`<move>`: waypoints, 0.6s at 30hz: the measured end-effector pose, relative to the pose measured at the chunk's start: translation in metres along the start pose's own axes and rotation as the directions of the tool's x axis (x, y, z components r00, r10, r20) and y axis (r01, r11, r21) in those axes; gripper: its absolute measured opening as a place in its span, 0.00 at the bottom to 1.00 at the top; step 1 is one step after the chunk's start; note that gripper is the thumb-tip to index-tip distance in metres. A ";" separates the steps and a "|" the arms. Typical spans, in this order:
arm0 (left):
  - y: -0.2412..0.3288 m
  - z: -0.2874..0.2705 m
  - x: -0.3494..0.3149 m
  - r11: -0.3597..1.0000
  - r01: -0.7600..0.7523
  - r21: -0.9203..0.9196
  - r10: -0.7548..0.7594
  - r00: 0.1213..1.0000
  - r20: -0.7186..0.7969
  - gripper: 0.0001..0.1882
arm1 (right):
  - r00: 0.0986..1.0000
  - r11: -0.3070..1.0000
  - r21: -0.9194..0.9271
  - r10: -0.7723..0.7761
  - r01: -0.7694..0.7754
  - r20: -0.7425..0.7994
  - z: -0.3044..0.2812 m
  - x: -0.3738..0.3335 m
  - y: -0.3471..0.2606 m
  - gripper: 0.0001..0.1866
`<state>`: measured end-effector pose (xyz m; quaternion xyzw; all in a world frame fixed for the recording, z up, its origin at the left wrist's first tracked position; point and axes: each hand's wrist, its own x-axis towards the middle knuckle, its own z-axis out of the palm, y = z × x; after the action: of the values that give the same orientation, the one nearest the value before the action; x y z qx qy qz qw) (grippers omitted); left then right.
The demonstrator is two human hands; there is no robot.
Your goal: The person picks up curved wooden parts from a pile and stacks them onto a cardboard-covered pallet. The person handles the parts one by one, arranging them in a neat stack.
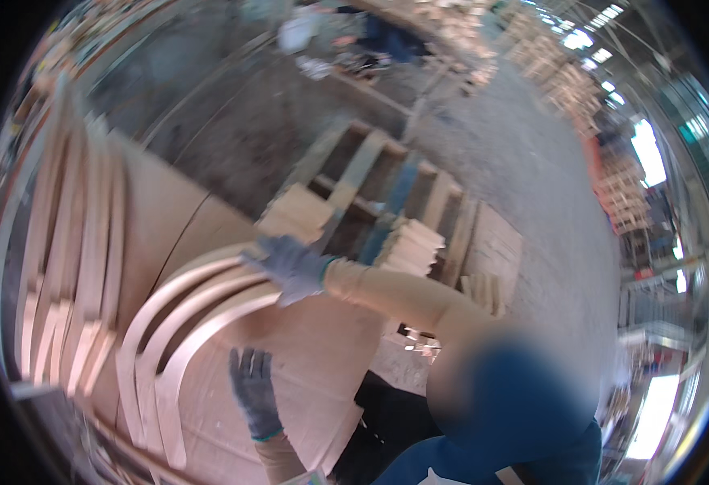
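Three curved, hook-shaped wooden pieces (pixel 183 322) lie side by side on a flat brown board (pixel 314 339). My right hand (pixel 291 268), in a grey glove, reaches across from the right and closes over their upper ends, covering the tips. My left hand (pixel 256 394), gloved in grey too, hovers or rests over the board inside the curve. Its fingers are stretched out, and it looks apart from the nearest piece. Nothing shows in it. Both forearms wear beige sleeves. Motion blurs the finger details somewhat.
Stacked curved wooden strips (pixel 75 259) stand along the board's left side. Beyond it is a slatted wooden pallet (pixel 362 174) with short wood blocks (pixel 411 246) on it. Tall wood stacks (pixel 560 81) line the far floor. Cloth and bags (pixel 354 40) lie at the back.
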<state>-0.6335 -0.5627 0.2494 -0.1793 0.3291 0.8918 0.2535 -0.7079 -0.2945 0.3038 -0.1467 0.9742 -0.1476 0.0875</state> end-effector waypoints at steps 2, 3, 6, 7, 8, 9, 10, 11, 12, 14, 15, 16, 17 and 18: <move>-0.009 0.001 0.016 0.988 0.068 -0.136 -0.073 0.997 -0.031 0.30 | 0.993 0.998 0.016 0.065 -0.067 0.101 -0.003 -0.006 -0.008 0.54; -0.017 0.004 0.018 0.979 0.085 -0.184 -0.100 0.992 -0.075 0.31 | 0.997 0.997 0.014 0.074 -0.075 0.027 0.011 -0.026 -0.009 0.55; -0.020 -0.007 0.016 0.966 0.079 -0.247 -0.108 0.988 -0.109 0.33 | 0.979 0.974 0.102 0.203 -0.204 0.018 0.027 -0.072 -0.056 0.56; -0.024 -0.011 0.012 0.962 0.086 -0.258 -0.116 0.988 -0.104 0.34 | 0.967 0.962 0.114 0.253 -0.248 -0.039 0.043 -0.093 -0.075 0.55; -0.043 -0.005 -0.005 0.959 0.092 -0.267 -0.101 0.995 -0.021 0.34 | 0.943 0.940 0.115 0.328 -0.320 -0.062 0.062 -0.124 -0.094 0.54; -0.038 -0.016 -0.004 0.988 -0.009 -0.152 0.019 0.998 0.061 0.36 | 0.929 0.929 0.160 0.353 -0.334 -0.114 0.064 -0.130 -0.120 0.54; -0.046 -0.018 -0.017 0.988 0.020 -0.153 -0.012 0.999 0.049 0.37 | 0.900 0.900 0.208 0.414 -0.382 -0.138 0.074 -0.149 -0.141 0.53; -0.055 -0.019 -0.034 0.988 0.053 -0.148 -0.048 0.998 0.038 0.37 | 0.864 0.865 0.259 0.478 -0.430 -0.161 0.079 -0.170 -0.158 0.53; -0.057 -0.028 -0.046 0.983 0.094 -0.155 -0.080 0.992 0.097 0.37 | 0.840 0.845 0.256 0.517 -0.470 -0.167 0.077 -0.187 -0.175 0.52; -0.064 -0.041 -0.069 0.976 0.167 -0.138 -0.146 0.978 0.152 0.36 | 0.801 0.814 0.247 0.571 -0.525 -0.181 0.074 -0.220 -0.207 0.49; -0.070 -0.047 -0.077 0.972 0.204 -0.119 -0.170 0.954 0.248 0.35 | 0.777 0.802 0.232 0.594 -0.551 -0.210 0.077 -0.238 -0.221 0.50; -0.085 -0.042 -0.095 0.958 0.258 -0.120 -0.220 0.939 0.265 0.35 | 0.744 0.774 0.211 0.632 -0.597 -0.217 0.087 -0.265 -0.230 0.51; -0.103 -0.038 -0.118 0.943 0.309 -0.121 -0.266 0.922 0.282 0.35 | 0.711 0.746 0.190 0.666 -0.638 -0.225 0.096 -0.290 -0.239 0.52; -0.110 -0.034 -0.135 0.935 0.341 -0.103 -0.298 0.908 0.294 0.35 | 0.690 0.686 0.286 0.716 -0.669 -0.105 0.089 -0.308 -0.245 0.52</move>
<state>-0.4567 -0.5582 0.2360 -0.1245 0.1880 0.8766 0.4251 -0.3347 -0.4458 0.3357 0.2613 0.9367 -0.2273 0.0506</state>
